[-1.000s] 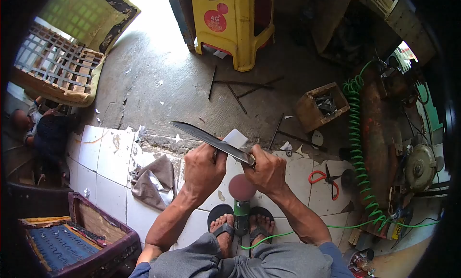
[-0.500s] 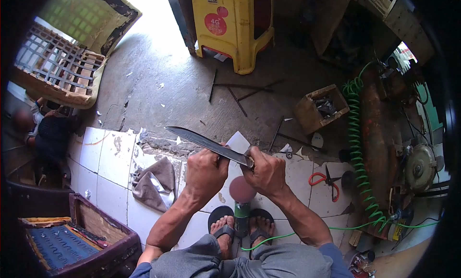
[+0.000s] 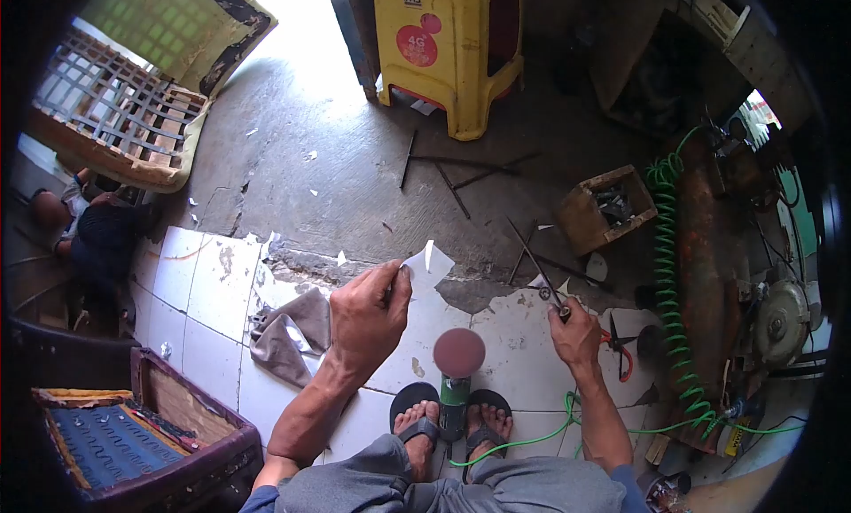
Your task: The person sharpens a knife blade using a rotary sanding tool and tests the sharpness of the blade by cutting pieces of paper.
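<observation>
My left hand (image 3: 370,309) pinches a thin white sheet (image 3: 436,269) between thumb and fingers. A narrow strip curls up from the sheet. Off to the right, my right hand (image 3: 576,338) is wrapped round the handle of a knife (image 3: 536,263), whose long blade points up and to the left, seen nearly edge-on. Below and between the hands, a green power sander (image 3: 455,391) stands upright between my feet with its reddish round sanding disc (image 3: 458,353) facing up. Red-handled scissors (image 3: 622,352) lie on the tiles just right of my right hand.
A crumpled grey-brown cloth (image 3: 291,340) lies on the tiles at left, above a purple-edged seat frame (image 3: 195,464). A green coiled hose (image 3: 667,274) hangs at right near a wooden box (image 3: 612,207). Metal rods and a yellow stool (image 3: 448,61) are farther off. Another person crouches at far left.
My hands have parted. The right hand has swung the knife away to the right and turned its blade upward; the left has let go of the blade and keeps the white sheet.
</observation>
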Available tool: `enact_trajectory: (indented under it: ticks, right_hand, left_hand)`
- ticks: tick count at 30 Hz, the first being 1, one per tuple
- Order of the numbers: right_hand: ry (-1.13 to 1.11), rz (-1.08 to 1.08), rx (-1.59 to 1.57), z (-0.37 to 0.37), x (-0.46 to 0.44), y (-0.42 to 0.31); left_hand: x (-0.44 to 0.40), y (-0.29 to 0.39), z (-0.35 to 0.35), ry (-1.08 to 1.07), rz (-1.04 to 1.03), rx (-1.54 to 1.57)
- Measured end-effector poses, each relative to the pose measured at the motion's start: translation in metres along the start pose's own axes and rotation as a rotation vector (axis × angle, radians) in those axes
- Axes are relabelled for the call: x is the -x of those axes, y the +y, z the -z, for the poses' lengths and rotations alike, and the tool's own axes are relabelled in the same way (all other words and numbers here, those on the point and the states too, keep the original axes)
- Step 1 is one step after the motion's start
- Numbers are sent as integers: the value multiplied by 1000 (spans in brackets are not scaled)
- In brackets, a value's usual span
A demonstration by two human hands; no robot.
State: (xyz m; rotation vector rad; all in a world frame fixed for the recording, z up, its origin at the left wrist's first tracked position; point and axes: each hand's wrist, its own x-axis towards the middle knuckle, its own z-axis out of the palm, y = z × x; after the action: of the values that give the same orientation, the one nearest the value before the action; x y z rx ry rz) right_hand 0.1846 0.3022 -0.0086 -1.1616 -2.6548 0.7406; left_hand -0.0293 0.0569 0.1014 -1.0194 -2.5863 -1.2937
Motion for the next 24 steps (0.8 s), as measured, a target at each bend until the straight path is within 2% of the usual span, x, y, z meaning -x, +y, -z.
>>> enact_trajectory:
  ticks: [1,2,4,6,7,9,10,12,13,15,16,17,19,20,21,24]
  right_hand:
    - [3,-42,-63,5,4,-8]
    - [41,37,-226,5,6,-20]
    - [-84,108,-511,20,5,-65]
    - [-115,246,-768,35,-2,-113]
    - [-110,244,-770,34,-11,-122]
    - [-266,394,-727,32,-27,-133]
    - [-265,399,-732,29,-33,-134]
    - [-262,446,-822,19,-42,-132]
    - [-267,447,-825,14,-43,-130]
    - [-91,71,-1149,7,-44,-124]
    - [-36,-21,-968,11,-48,-117]
    - [-37,-14,-970,10,-48,-115]
    - [64,167,-921,10,-40,-112]
    - [-325,15,-988,28,-32,-111]
    - [-319,9,-984,24,-32,-110]
    - [-338,258,-908,16,-35,-116]
  left_hand:
    - [0,0,-2,-3,-3,5]
    - [0,0,-5,-6,-3,7]
    - [1,4,-10,-19,-9,15]
    - [6,11,-16,-65,-26,42]
    - [9,14,-18,-68,-31,42]
    - [13,17,-20,-110,-66,60]
    - [13,11,-20,-127,-132,17]
    - [15,9,-18,-135,-82,38]
    - [16,7,-17,-146,-32,65]
    - [17,4,-14,-147,-4,39]
    - [15,8,-11,-134,127,138]
    - [12,10,-9,-117,253,238]
    - [12,8,-10,-122,312,273]
    - [14,5,-15,-95,329,360]
    - [16,4,-18,-70,349,448]
    - [15,8,-20,-123,356,395]
